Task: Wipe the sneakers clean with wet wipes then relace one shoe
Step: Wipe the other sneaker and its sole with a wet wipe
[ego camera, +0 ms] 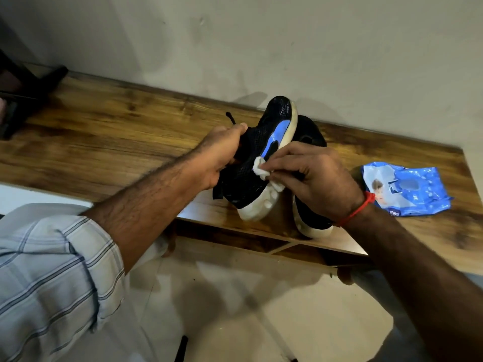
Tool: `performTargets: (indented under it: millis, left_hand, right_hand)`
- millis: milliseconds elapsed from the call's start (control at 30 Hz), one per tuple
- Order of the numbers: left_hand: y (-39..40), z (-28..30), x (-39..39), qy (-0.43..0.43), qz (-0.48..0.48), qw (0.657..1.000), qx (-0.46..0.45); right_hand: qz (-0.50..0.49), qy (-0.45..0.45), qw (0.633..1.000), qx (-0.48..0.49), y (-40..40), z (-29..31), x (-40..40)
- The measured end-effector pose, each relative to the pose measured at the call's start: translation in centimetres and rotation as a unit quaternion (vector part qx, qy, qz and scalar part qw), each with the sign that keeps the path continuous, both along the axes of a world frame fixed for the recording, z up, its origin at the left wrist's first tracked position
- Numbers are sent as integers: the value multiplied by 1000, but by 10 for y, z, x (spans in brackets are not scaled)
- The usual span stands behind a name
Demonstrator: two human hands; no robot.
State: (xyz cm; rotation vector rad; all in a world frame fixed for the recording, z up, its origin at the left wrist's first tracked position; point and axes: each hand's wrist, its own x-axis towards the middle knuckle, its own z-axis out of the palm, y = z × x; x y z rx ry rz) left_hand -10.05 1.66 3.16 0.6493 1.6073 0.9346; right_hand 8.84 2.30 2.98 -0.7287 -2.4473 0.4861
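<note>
A black mesh sneaker (264,142) with a blue side patch and white sole is tilted on its side above the wooden table (109,131). My left hand (222,155) grips it at the laces and tongue, a black lace end sticking out behind my thumb. My right hand (311,178) pinches a crumpled white wet wipe (261,169) and presses it against the sneaker's side by the blue patch. The second black sneaker (311,212) stands on the table just behind and right of the first, partly hidden by my right hand.
A blue pack of wet wipes (407,192) lies on the table to the right. A dark object (28,95) sits at the table's far left. The wall runs close behind the table. Pale floor tiles lie below the front edge.
</note>
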Motion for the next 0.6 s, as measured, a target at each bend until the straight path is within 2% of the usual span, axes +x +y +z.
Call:
performTargets:
  millis: [167,367,533,600]
  left_hand:
    - [-1,5,-1,-22,5,1000,9]
    - [2,8,-2,-20,26,999,25]
    - [-2,4,-1,-13,19,1000,13]
    - [-3,5,1,-33,23,999,9]
  right_hand:
    - [79,-61,995,0,-24,-1,-15]
    - [-41,-43,998,24,-3,1,-2]
    - [28,-85,995,33,-26,0,-14]
    - [6,-74,997,30,-18,2,-11]
